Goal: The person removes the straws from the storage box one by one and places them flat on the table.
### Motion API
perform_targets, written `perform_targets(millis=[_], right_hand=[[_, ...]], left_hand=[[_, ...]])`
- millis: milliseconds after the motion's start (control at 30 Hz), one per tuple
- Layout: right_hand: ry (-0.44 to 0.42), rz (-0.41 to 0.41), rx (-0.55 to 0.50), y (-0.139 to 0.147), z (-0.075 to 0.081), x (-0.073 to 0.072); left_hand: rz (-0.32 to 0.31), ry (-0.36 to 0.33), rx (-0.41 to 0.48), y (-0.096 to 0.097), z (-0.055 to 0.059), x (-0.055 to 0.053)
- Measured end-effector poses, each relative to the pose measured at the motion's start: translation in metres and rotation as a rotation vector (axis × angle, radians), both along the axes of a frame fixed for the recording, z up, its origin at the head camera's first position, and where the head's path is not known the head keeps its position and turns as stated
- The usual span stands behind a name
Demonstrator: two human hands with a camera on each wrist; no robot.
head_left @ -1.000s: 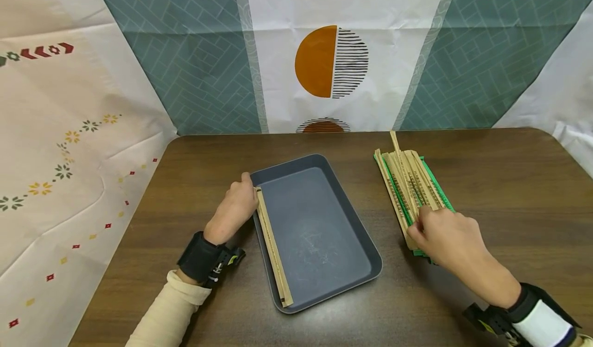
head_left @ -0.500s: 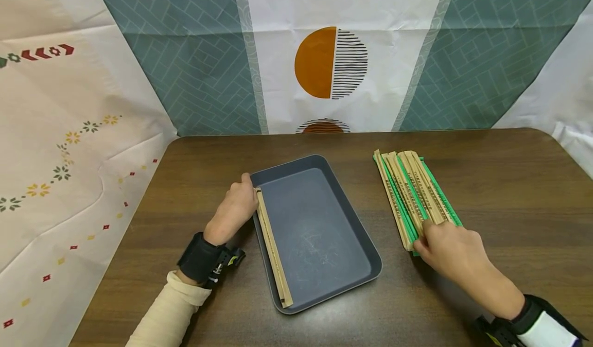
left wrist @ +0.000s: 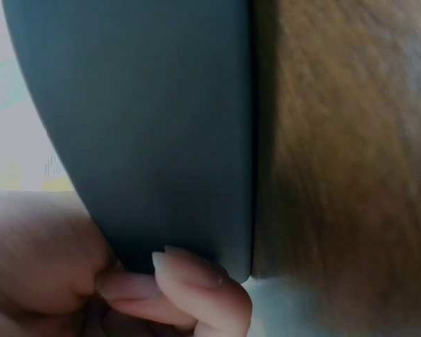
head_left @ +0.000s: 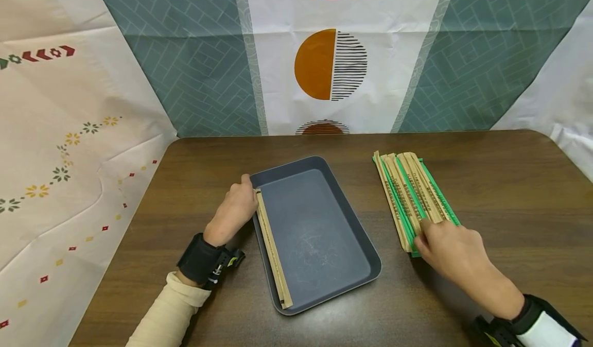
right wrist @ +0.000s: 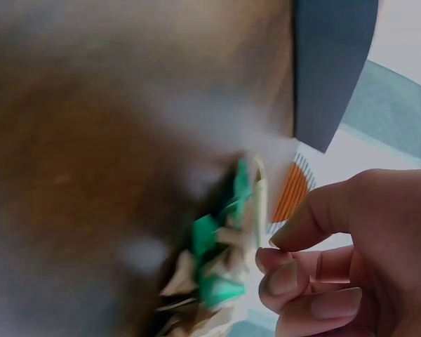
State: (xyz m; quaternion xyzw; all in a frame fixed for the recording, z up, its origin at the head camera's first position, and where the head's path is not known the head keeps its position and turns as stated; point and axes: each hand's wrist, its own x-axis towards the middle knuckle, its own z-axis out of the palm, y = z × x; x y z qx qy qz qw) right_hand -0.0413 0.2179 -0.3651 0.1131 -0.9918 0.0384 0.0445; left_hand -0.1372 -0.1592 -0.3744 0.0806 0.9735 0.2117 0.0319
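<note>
A dark grey baking tray (head_left: 324,223) lies slightly turned on the table. Along its left side rests one slim beige paper-wrapped stick (head_left: 274,249) with dark marks at both ends. My left hand (head_left: 235,205) grips the tray's far left corner, its curled fingers around the rim (left wrist: 182,161) in the left wrist view. At the right lies a pile of beige and green paper-wrapped sticks (head_left: 407,192), printed with dark lettering. My right hand (head_left: 449,244) covers the pile's near end. In the right wrist view its thumb and forefinger pinch together at one beige stick's end (right wrist: 261,210).
The brown wooden table (head_left: 208,167) ends at a straight far edge, with a patterned cloth (head_left: 287,79) hanging behind it. Another printed cloth (head_left: 92,182) drapes along the left side. Bare wood lies between tray and pile.
The stick that jutted past the pile's far end no longer sticks out, and a green one shows there. My right hand has shifted slightly nearer. My left hand and the tray hold still.
</note>
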Motion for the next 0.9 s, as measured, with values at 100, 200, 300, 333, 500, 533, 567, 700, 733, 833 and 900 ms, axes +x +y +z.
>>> perform_targets(millis=[100,200,300,333,500,533,567,700,733,833,900], right_hand=[[0.019,0.008,-0.009,-0.01,0.005,-0.003],[0.064,0.029,-0.02,-0.027,0.01,-0.006],[0.106,0.071,-0.025,-0.05,0.013,-0.006],[0.119,0.091,-0.022,-0.059,0.014,-0.005],[0.142,0.182,-0.021,-0.103,0.013,0.0],[0.136,0.195,-0.018,-0.111,0.012,0.002],[0.131,0.212,-0.019,-0.119,0.011,0.003],[0.098,0.258,-0.012,-0.149,0.007,0.011],[0.09,0.268,-0.011,-0.156,0.006,0.013],[0.058,0.297,-0.004,-0.176,0.006,0.02],[0.028,0.32,0.002,-0.188,0.006,0.023]], left_hand=[[0.005,-0.003,-0.004,0.0,0.0,0.0],[0.022,-0.015,-0.001,0.001,0.0,-0.001],[0.027,-0.016,-0.002,0.001,0.0,-0.001],[0.025,-0.011,-0.004,0.002,0.0,-0.001],[0.017,0.005,-0.015,0.002,0.0,-0.001],[0.02,0.002,-0.016,0.002,0.001,-0.001],[0.024,-0.005,-0.014,0.003,0.001,-0.001],[0.033,-0.025,-0.008,0.003,0.002,-0.001],[0.032,-0.025,-0.007,0.003,0.002,-0.001],[0.02,-0.005,-0.014,0.003,0.002,0.0],[0.012,0.017,-0.023,0.003,0.002,0.001]])
